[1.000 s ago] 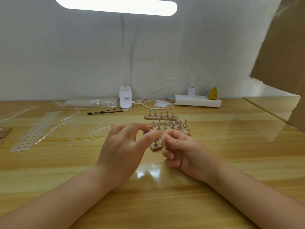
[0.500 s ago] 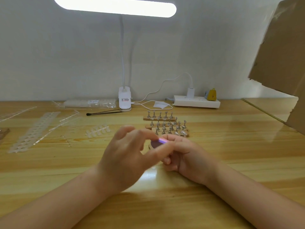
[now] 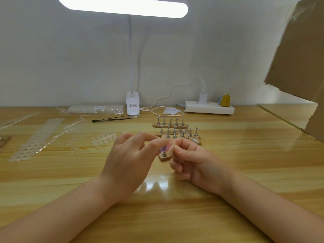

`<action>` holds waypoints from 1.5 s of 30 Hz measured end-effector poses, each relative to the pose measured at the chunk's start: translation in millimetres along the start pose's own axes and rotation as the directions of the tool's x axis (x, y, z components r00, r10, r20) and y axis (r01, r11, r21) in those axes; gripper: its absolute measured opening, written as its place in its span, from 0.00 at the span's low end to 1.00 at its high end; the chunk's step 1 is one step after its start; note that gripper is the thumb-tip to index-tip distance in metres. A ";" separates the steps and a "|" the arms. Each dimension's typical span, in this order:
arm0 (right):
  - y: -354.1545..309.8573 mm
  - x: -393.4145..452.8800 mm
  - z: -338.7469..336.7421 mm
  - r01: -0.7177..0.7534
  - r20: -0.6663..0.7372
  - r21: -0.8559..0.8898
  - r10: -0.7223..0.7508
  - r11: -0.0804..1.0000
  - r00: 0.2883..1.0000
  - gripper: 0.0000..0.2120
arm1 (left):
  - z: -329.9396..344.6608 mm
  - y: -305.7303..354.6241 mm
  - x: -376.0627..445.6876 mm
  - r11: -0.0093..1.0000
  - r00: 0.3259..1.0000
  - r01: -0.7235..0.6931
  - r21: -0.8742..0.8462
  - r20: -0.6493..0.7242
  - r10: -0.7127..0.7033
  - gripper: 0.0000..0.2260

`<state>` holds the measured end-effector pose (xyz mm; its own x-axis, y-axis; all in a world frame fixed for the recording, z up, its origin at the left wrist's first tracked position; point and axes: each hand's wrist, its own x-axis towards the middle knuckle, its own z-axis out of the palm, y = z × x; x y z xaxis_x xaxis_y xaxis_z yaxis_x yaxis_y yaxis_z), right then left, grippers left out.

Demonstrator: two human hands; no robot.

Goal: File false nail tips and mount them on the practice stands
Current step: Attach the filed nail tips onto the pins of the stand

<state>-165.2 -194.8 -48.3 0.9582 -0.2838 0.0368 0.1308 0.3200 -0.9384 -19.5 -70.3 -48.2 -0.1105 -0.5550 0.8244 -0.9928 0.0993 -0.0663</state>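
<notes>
My left hand (image 3: 129, 162) pinches a small purple nail file (image 3: 164, 148) between thumb and forefinger. My right hand (image 3: 191, 160) has its fingers curled and pinches something tiny at the fingertips, most likely a clear nail tip, too small to make out. The file's end meets those fingertips. Just behind the hands, a wooden practice stand (image 3: 164, 157) with a metal holder peeks out. Further back, several wooden stands (image 3: 175, 131) carry rows of metal holders; one at the right end bears a clear nail tip (image 3: 195, 140).
A strip of clear nail tips (image 3: 103, 139) lies to the left, with emptied plastic strips (image 3: 37, 137) beyond it. At the back stand a clip lamp base (image 3: 132, 107), a black-tipped stick (image 3: 110, 119), a bag of tips (image 3: 95, 109) and a power strip (image 3: 209, 107). Cardboard (image 3: 301, 67) looms at right.
My left hand has slid the purple file back and forth against my right hand's fingertips; the file showed more half a second ago. My right hand has stayed nearly in place.
</notes>
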 end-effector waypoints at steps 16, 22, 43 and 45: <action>1.8 0.7 -0.5 0.038 -0.041 0.028 -0.037 0.999 0.998 0.02 | 4.5 6.4 -1.7 0.999 0.998 0.036 -0.022 0.048 -0.035 0.10; 3.5 1.5 0.1 0.027 -0.054 -0.001 -0.027 1.000 0.998 0.02 | 1.4 7.6 0.2 0.999 0.997 -0.050 0.002 -0.062 0.050 0.14; 0.6 1.6 -1.4 -0.043 0.005 -0.061 0.043 0.997 0.999 0.05 | 4.3 4.0 -3.3 0.953 0.963 -0.264 0.147 -0.010 0.268 0.18; -0.5 1.7 -2.5 -0.036 -0.005 -0.017 0.036 0.999 0.999 0.02 | 1.9 -3.0 -1.4 0.960 0.979 -0.203 0.193 0.013 0.204 0.18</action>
<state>-164.3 -197.7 -48.6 0.9611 -0.2763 0.0012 0.0917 0.3148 -0.9447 -16.4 -71.4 -50.3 -0.3115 -0.5336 0.7863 -0.9395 0.0487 -0.3391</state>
